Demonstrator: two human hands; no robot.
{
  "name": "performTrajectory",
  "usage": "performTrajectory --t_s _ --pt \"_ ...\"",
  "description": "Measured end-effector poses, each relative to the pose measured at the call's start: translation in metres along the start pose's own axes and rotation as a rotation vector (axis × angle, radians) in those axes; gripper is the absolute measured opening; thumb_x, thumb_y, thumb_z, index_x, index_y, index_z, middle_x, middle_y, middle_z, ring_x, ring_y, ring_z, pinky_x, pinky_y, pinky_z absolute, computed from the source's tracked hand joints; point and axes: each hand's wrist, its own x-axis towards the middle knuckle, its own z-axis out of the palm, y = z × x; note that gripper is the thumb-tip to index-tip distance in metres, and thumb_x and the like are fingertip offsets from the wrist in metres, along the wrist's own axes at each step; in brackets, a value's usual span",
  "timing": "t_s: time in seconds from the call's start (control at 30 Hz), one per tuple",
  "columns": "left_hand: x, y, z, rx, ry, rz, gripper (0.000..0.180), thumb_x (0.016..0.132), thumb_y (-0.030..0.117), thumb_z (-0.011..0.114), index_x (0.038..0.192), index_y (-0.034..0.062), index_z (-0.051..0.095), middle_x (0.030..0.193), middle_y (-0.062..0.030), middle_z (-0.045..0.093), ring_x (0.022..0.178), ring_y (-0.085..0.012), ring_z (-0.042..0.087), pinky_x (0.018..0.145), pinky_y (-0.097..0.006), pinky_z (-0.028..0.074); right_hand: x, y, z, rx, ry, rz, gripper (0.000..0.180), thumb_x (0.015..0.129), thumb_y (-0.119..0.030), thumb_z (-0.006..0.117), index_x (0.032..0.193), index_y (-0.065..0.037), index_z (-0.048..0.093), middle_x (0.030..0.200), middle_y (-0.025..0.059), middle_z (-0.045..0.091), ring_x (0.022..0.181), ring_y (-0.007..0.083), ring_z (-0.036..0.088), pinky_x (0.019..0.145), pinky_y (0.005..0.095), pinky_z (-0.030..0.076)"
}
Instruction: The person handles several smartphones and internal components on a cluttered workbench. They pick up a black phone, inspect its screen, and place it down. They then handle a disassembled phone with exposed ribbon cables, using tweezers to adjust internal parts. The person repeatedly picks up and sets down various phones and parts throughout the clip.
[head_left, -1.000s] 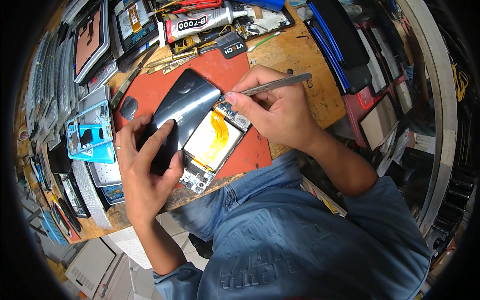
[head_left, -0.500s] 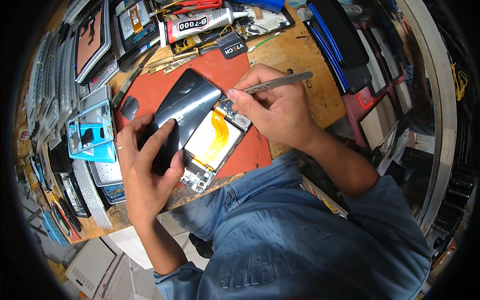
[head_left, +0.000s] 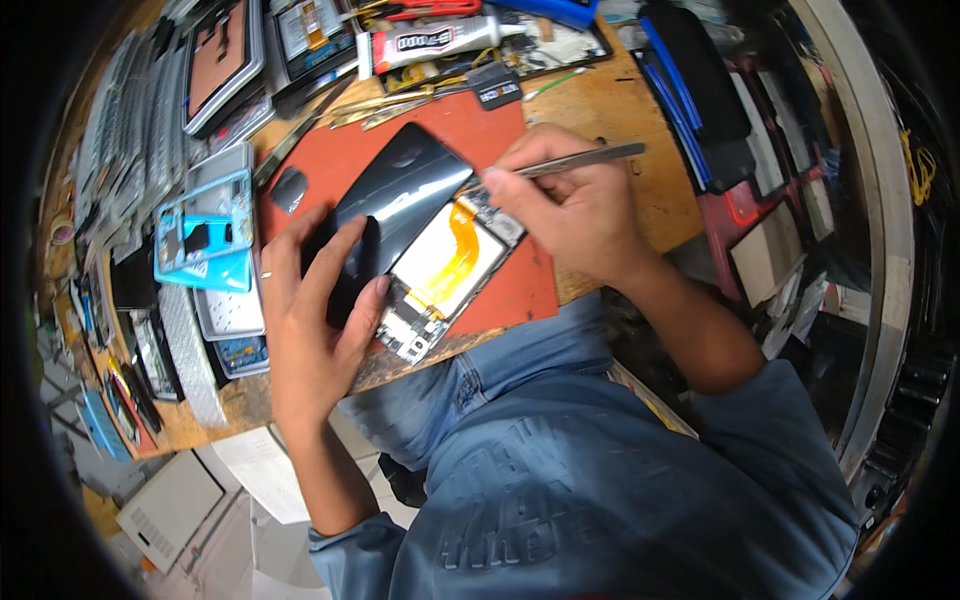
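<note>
Unmoved: tweezers [head_left: 580,158] between right fingers [head_left: 505,185]

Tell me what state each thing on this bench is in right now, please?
Phone: opened, insides and orange ribbon cable exposed.
Dark back cover: lifted off, tilted over the phone.
Left hand: gripping the cover's lower end.
Right hand: pinching the tweezers.
Tweezers: tip at the phone's upper edge.
Glue tube: lying flat; cap state unclear.
Red mat: flat under the phone.
</note>
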Motion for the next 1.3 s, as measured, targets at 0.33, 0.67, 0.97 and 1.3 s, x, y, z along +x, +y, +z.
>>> performTrajectory --t_s 0.33,0.67,0.97,1.3 --pt "-0.051 0.012 0.016 0.153 0.149 0.132 0.026 0.081 0.009 0.076 0.108 0.0113 0.076 0.106 -0.0042 0.069 0.109 -0.0275 0.06 0.1 -0.045 0.037 -0.054 -0.027 -0.003 -0.123 0.041 -0.116 0.016 0.09 0.004 0.076 0.101 0.003 0.065 0.087 0.0107 0.069 0.073 0.0138 0.067 0.063 0.0284 0.054" --pt "-0.054 0.02 0.022 0.305 0.023 0.284 0.027 0.084 0.025 0.073 0.109 0.0188 0.08 0.121 0.0044 0.073 0.125 -0.0238 0.058 0.118 -0.048 0.023 -0.092 -0.042 0.01 -0.234 -0.192 -0.319 0.028 0.08 0.008 0.077 0.105 0.007 0.065 0.091 0.0203 0.072 0.076 0.0325 0.074 0.067 0.0382 0.06" --pt "-0.05 0.013 0.022 0.094 -0.009 0.188 0.027 0.077 0.021 0.078 0.104 0.0211 0.08 0.118 0.0046 0.071 0.127 -0.0278 0.056 0.119 -0.052 0.019 -0.097 -0.037 0.032 -0.281 -0.212 -0.385 0.026 0.079 0.005 0.078 0.101 0.006 0.065 0.086 0.0193 0.071 0.071 0.0309 0.072 0.062 0.037 0.059" --pt "-0.051 0.011 0.025 0.074 0.01 0.175 0.026 0.075 0.021 0.082 0.102 0.0218 0.081 0.119 0.0066 0.071 0.128 -0.027 0.055 0.118 -0.052 0.02 -0.098 -0.036 0.036 -0.343 -0.197 -0.43 0.023 0.08 0.004 0.076 0.1 0.007 0.064 0.084 0.0187 0.07 0.069 0.0302 0.071 0.061 0.0366 0.058"
